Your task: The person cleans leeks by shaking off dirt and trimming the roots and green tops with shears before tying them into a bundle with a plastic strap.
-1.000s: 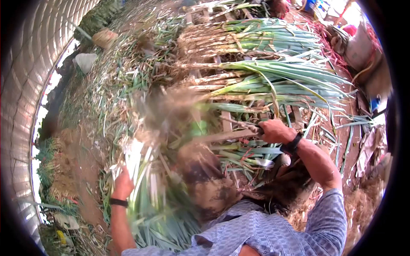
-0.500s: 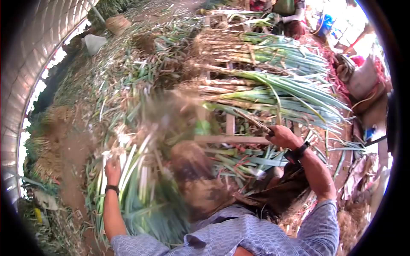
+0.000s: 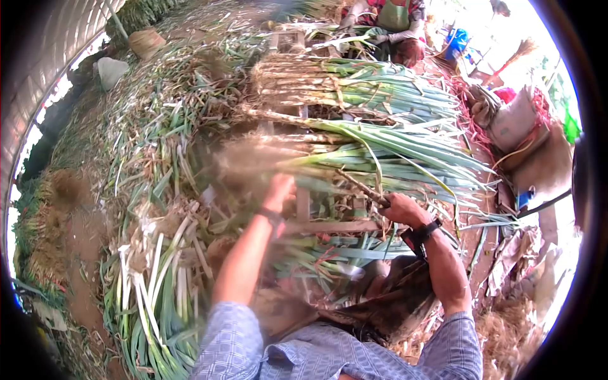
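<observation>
The long stalks [image 3: 405, 152] have shaggy brown roots, pale shafts and flat blue-green leaves, and lie side by side across a wooden frame [image 3: 332, 227]. Their nearest shafts are just beyond the left hand [image 3: 280, 190], its fingers curled; blur hides whether it grips any. The right hand [image 3: 403, 209] clasps a thin stick [image 3: 360, 185] beside the leaves. Cleaner, white-shafted stalks [image 3: 152, 304] lie at lower left.

Person [image 3: 415, 31] in green apron [image 3: 394, 16], near blue object [image 3: 456, 43].
</observation>
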### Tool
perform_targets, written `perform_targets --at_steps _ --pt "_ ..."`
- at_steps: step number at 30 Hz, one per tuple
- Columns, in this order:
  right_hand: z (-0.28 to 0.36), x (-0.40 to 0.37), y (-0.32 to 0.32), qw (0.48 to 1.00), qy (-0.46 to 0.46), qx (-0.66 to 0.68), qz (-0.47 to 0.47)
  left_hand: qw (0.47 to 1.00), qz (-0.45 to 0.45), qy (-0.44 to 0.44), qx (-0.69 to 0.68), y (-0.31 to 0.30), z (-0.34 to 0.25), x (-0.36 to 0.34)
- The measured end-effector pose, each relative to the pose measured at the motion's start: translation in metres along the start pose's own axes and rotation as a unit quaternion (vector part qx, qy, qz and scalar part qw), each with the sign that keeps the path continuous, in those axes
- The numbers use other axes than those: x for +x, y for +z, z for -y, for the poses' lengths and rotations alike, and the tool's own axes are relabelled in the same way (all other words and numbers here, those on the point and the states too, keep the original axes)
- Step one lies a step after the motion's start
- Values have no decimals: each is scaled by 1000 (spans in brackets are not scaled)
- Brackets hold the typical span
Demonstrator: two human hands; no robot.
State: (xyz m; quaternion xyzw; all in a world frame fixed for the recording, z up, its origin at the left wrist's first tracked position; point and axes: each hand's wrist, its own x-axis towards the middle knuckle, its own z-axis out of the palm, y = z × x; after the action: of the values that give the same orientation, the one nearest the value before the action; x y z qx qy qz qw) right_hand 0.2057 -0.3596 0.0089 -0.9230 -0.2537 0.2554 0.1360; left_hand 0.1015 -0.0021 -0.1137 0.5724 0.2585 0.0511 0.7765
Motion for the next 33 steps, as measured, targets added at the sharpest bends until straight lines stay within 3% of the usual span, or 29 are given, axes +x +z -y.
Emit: perform_targets --at_steps 2,4,6,8,13,15,17,19,20,23,26,29,33 --pt "-3 -5 -5 999 18 -34 33 989 -148 -17 22 6 32 21" --pt "-8 -9 -2 999 12 -34 34 965 -256 7 -55 18 43 38" --pt "-13 -16 -2 999 -16 -11 51 948 -314 -33 -46 13 46 59" --pt "-5 -24 -9 998 -3 -20 61 935 -332 30 -123 37 17 35" --pt "-12 -31 -16 998 -15 12 52 936 -264 18 -232 36 -7 80" --pt "-24 -29 -12 998 -35 35 32 953 -91 55 -283 71 -75 35" --pt "-21 -29 -16 997 -40 66 25 956 11 101 -274 54 -60 61" --pt "-29 -25 -11 996 -47 74 28 966 -111 47 -230 61 -43 55" --pt "-33 -20 -11 995 -50 78 23 961 -122 23 -247 67 -37 51" --pt "-33 -20 -12 996 -44 70 35 984 -40 67 -162 61 2 73" --pt "-30 -25 -14 996 -40 63 44 972 -15 74 -221 58 11 77" --pt "-32 -33 -19 998 -22 46 43 933 -47 31 -356 66 25 81" --pt "-42 -36 -22 998 0 46 46 999 4 20 -47 73 28 44"
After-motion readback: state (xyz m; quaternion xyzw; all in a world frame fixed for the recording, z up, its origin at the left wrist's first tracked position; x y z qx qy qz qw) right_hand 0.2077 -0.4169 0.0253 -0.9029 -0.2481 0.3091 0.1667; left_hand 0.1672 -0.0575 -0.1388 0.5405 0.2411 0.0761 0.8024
